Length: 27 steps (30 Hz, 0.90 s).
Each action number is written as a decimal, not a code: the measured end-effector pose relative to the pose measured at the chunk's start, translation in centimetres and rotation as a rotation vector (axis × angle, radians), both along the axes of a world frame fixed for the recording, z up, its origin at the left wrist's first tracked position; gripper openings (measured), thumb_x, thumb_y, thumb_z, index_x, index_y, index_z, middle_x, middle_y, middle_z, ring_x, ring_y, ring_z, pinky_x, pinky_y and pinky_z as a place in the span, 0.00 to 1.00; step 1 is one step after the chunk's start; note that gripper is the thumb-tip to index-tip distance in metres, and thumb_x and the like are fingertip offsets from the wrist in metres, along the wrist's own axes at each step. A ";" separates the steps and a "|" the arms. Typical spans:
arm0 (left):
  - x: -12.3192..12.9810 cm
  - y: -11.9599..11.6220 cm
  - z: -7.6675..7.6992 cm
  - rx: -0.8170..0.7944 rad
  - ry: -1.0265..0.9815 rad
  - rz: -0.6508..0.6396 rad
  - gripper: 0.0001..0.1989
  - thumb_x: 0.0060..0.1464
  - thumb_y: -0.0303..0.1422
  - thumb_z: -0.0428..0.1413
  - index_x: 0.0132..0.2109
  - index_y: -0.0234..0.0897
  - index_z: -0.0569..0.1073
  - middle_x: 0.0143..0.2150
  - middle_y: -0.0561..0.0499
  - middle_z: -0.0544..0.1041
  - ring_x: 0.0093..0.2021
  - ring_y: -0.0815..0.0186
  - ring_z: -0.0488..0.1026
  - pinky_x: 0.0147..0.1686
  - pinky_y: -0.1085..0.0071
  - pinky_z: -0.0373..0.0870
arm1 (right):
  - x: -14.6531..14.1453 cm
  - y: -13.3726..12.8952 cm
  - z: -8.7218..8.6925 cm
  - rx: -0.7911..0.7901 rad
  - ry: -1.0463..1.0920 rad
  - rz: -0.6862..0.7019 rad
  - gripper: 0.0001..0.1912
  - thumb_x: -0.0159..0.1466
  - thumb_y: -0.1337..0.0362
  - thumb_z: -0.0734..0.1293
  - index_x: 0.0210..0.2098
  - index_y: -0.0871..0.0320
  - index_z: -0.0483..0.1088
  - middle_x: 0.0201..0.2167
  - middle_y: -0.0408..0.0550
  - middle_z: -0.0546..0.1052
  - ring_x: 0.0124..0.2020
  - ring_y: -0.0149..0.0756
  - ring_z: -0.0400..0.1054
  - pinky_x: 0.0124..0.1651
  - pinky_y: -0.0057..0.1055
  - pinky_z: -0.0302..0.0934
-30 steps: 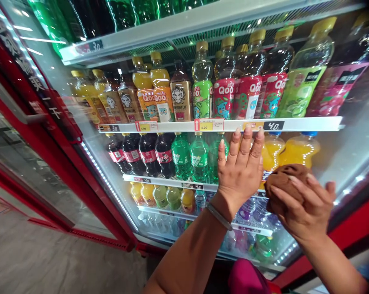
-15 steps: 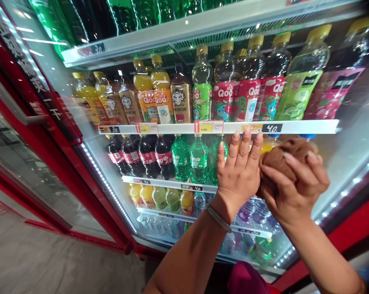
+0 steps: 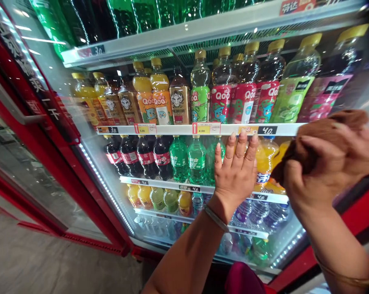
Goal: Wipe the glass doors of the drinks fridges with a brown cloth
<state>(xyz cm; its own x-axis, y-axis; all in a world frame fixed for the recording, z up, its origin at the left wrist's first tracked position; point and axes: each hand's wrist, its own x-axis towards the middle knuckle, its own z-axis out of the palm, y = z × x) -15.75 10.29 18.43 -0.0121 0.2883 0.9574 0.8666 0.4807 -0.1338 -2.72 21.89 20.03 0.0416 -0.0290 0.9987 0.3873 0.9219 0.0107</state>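
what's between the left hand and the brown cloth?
Orange-drink bottles, set further back on a shelf, show between the left hand and the brown cloth in the head view.

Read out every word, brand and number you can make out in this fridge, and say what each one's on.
"Qoo": orange-label bottle, red-label bottle, orange tag
"PREDATOR": gold-label bottle
"芬达": top-right tag
"3.0": top-left tag
"3.8", "5.00", "4.00", "4.0": middle shelf edge, left to right
"4.8": tags on the cola shelf
Door lettering, cola labels, fine print: too blurred or small.
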 end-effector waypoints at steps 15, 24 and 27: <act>-0.2 0.4 -0.1 0.095 0.029 -0.061 0.34 0.66 0.36 0.49 0.75 0.34 0.53 0.76 0.47 0.58 0.79 0.57 0.37 0.77 0.50 0.37 | 1.6 1.6 -3.0 -0.032 0.090 0.058 0.33 0.54 0.67 0.73 0.59 0.47 0.70 0.66 0.51 0.67 0.67 0.57 0.60 0.70 0.65 0.50; -0.1 0.0 -0.1 0.012 -0.006 -0.026 0.34 0.67 0.37 0.50 0.76 0.37 0.51 0.77 0.48 0.53 0.79 0.58 0.35 0.77 0.49 0.39 | -0.9 -1.4 -8.5 0.149 -0.150 0.071 0.23 0.54 0.67 0.79 0.47 0.45 0.75 0.57 0.46 0.73 0.68 0.55 0.61 0.71 0.59 0.55; -0.1 -0.2 -0.1 -0.022 -0.018 -0.021 0.36 0.67 0.37 0.50 0.76 0.37 0.48 0.78 0.48 0.51 0.79 0.57 0.33 0.77 0.47 0.41 | 0.9 -0.1 -10.8 0.164 -0.187 0.072 0.22 0.53 0.67 0.80 0.45 0.46 0.75 0.53 0.45 0.74 0.64 0.54 0.66 0.69 0.60 0.59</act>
<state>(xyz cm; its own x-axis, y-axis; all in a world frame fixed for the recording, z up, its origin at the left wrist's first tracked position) -15.85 10.07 18.35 -0.0235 0.3101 0.9504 0.8786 0.4599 -0.1284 -1.84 21.82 9.22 -0.1353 -0.1947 0.9715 0.2976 0.9272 0.2273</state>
